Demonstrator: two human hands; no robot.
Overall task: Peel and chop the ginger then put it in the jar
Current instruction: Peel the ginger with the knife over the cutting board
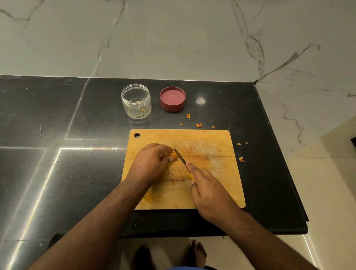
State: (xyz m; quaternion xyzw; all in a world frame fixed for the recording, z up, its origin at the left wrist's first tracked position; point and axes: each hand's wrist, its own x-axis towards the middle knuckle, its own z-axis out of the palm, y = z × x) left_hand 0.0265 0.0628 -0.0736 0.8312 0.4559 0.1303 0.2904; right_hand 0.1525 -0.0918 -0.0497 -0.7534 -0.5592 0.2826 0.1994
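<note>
We see a dim, warm-lit scene. Overhead light throws streaked glare along the polished dark surface (52,171) and a round highlight beside the red lid (172,98). Wide-angle distortion bends the edges; focus is soft throughout, with the foreground arms underexposed.

Jar (136,100) and lid (172,98) stand apart behind cutting board (226,183), gap btwn them passable. Peel scraps (198,125) litter counter (51,160) right of board; left side open.

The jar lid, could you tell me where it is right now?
The lid rests upside down on the black counter, just right of the open jar, beyond the cutting board.
</note>
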